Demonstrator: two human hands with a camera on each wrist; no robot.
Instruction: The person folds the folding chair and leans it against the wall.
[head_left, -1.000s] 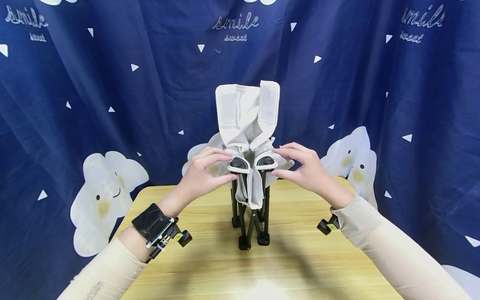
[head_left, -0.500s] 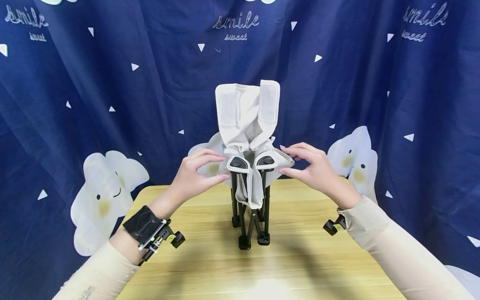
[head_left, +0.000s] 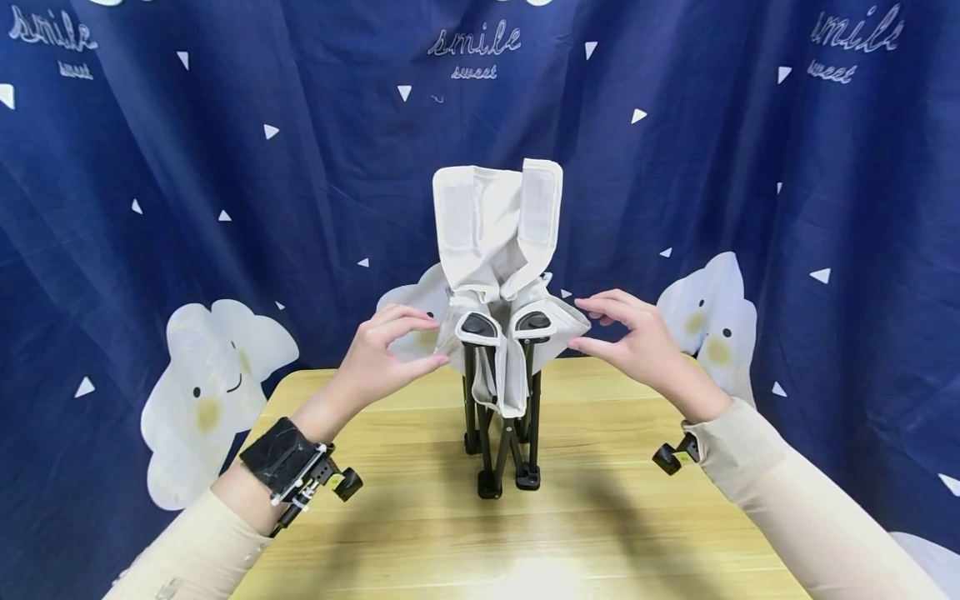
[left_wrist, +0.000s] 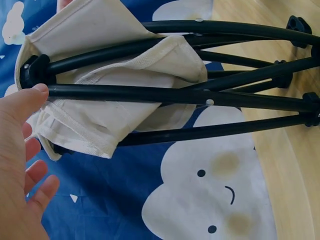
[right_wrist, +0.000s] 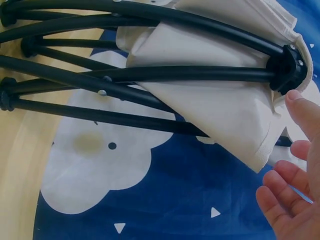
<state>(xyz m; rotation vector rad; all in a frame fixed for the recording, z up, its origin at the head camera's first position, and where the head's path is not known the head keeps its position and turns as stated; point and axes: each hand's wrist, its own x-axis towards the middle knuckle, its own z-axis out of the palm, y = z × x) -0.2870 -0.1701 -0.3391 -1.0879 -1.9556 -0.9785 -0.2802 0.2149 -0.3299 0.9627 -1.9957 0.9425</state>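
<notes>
Folded stool (head_left: 513, 375) standing upright on the table (head_left: 637, 475), left hand (head_left: 378, 354) just beside it, right hand (head_left: 637, 337) just off the opposite side, both loose, thumbs apart from fingers!

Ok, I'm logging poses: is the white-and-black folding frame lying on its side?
No, the folding frame stands upright in the head view, its black feet on the wooden table.

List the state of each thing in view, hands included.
Black frame: upright, legs drawn together, feet on table
White fabric: creased, upper part raised
Left hand: open, holding nothing
Right hand: open, holding nothing
Curtain: hanging, rippled
</notes>
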